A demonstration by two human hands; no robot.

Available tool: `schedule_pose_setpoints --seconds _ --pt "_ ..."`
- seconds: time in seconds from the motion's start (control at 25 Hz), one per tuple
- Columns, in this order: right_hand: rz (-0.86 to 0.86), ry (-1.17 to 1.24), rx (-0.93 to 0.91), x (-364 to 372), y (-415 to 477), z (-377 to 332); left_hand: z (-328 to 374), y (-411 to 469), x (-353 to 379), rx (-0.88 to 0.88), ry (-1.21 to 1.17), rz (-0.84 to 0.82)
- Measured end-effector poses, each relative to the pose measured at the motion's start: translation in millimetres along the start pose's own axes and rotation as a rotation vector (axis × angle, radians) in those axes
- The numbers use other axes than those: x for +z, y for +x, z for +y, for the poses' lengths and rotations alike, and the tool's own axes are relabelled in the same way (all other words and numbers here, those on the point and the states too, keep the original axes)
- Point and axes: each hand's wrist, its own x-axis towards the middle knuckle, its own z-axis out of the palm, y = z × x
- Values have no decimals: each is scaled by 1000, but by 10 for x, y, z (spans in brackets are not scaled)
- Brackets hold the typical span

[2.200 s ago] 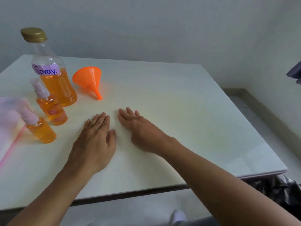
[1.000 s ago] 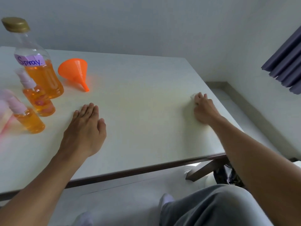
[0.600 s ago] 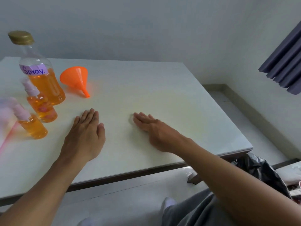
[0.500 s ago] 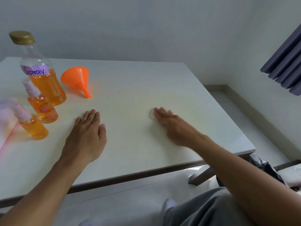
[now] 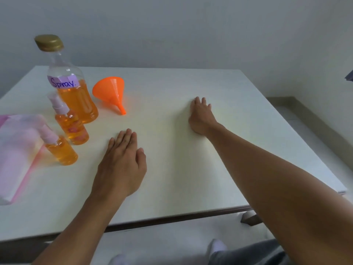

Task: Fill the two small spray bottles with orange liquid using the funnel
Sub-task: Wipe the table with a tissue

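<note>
The two small spray bottles stand upright at the left of the white table (image 5: 191, 169), both filled with orange liquid and both wearing pale pink pump tops. The nearer spray bottle (image 5: 62, 152) sits just beside a blurred pink and white cloth or packet (image 5: 17, 150) at the left edge of view; the farther spray bottle (image 5: 74, 129) stands behind it and right in front of the large bottle (image 5: 76, 96), seemingly touching it. That large bottle is clear, roughly half full of orange liquid, closed with a gold cap and labelled "Spray." on a pale purple tag. The orange funnel (image 5: 110, 91) lies on its side just right of the large bottle, its wide mouth towards the wall and its spout pointing towards the person.

Neither hand holds anything. The left hand (image 5: 122, 163) rests palm down on the table with its fingers straight and together, near the spray bottles but apart from them. The right hand (image 5: 200, 115) lies palm down farther out on the tabletop, fingers stretched forward – well apart from the funnel and bottles. Below the table edge show grey trousers and white socks
</note>
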Motion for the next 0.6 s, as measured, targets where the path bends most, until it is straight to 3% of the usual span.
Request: schedule_pose_setpoints --seconds 0.2,0.28,0.36,0.48,0.6 --pt "-164 64 -534 31 -921 -131 15 -24 -39 -7 5 -27" --pt "-193 124 -642 -38 -1270 113 172 -109 -70 -13 -53 -36" --pt "-149 122 -558 -145 -1457 516 480 -232 -72 29 -147 -58" --pt "-68 108 -259 -358 -1639 1231 1048 -353 61 160 -248 -77" --pt "10 167 6 -569 -1908 1926 1629 -401 247 279 -188 -107"
